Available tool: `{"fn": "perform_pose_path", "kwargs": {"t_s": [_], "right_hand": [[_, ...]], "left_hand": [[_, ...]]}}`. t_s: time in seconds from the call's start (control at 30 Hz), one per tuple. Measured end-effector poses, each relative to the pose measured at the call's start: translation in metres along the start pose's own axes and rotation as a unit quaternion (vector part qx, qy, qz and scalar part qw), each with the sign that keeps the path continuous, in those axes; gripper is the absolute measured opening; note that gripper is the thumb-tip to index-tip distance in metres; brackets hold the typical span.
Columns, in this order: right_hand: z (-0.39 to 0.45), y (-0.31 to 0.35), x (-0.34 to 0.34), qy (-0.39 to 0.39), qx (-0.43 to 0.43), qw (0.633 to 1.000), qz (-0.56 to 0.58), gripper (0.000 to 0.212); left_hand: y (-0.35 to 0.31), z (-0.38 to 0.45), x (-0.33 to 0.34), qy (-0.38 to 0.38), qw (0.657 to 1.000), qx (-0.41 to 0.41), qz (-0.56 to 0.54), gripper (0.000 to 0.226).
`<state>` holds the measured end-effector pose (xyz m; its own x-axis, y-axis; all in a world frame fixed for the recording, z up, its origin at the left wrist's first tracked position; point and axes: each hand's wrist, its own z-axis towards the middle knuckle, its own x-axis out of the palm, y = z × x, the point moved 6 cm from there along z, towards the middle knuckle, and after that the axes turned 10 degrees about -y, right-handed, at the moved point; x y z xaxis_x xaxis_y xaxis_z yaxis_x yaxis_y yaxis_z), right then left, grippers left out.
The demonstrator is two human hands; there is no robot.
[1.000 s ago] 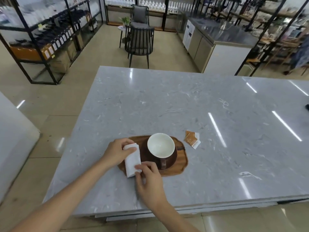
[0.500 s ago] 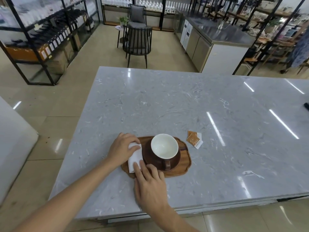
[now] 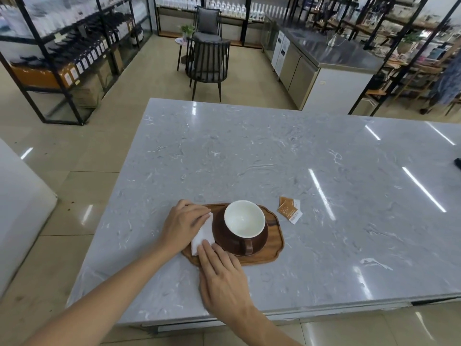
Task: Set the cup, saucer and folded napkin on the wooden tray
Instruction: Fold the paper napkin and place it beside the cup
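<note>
A wooden tray [image 3: 274, 242] lies near the front edge of the grey marble table [image 3: 274, 156]. On it stands a brown cup [image 3: 245, 224] with a white inside, on a brown saucer [image 3: 262, 243], its handle toward me. A folded white napkin [image 3: 203, 234] lies on the tray's left part, beside the saucer. My left hand [image 3: 184, 224] rests flat on the napkin's far end. My right hand [image 3: 222, 275] presses its fingertips on the napkin's near end, fingers straight and together.
Two orange and white sachets [image 3: 289, 208] lie on the table just right of the tray. A small dark object [image 3: 457, 163] sits at the table's right edge. Beyond the table stand dark chairs [image 3: 208, 61], black shelving [image 3: 62, 53] and a steel counter [image 3: 324, 56].
The napkin has gone from hanging over the tray's left edge to lying flat on the tray beside the saucer. Both hands have flattened onto it.
</note>
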<state>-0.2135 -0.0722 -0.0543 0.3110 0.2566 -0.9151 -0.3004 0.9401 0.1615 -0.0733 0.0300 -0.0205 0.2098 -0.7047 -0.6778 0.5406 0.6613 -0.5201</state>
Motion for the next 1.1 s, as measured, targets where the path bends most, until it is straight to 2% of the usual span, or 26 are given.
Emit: {"fn": "perform_pose_path", "kwargs": {"t_s": [0.17,0.33,0.57,0.73,0.93,1.1], "right_hand": [[0.002,-0.001,-0.001,-0.009,-0.012,1.000,0.015,0.059],[0.000,0.000,0.003,-0.008,-0.017,1.000,0.011,0.057],[-0.002,0.000,0.009,-0.001,0.023,1.000,0.009,0.057],[0.001,-0.001,0.002,-0.009,0.030,0.999,0.035,0.054],[0.001,-0.013,-0.027,-0.042,0.054,0.993,0.096,0.050],[0.001,-0.026,-0.059,-0.078,0.078,0.985,0.132,0.047]], "left_hand": [[0.006,-0.023,-0.012,0.044,0.997,0.060,0.002,0.038],[0.011,-0.033,-0.011,0.125,0.990,0.070,0.008,0.065],[0.016,-0.030,0.003,0.164,0.985,0.049,0.006,0.058],[0.016,-0.029,0.001,0.167,0.986,0.029,-0.001,0.055],[0.008,-0.031,-0.011,0.125,0.991,-0.021,-0.033,0.046],[-0.011,-0.028,-0.027,0.093,0.995,-0.020,-0.029,0.044]]}}
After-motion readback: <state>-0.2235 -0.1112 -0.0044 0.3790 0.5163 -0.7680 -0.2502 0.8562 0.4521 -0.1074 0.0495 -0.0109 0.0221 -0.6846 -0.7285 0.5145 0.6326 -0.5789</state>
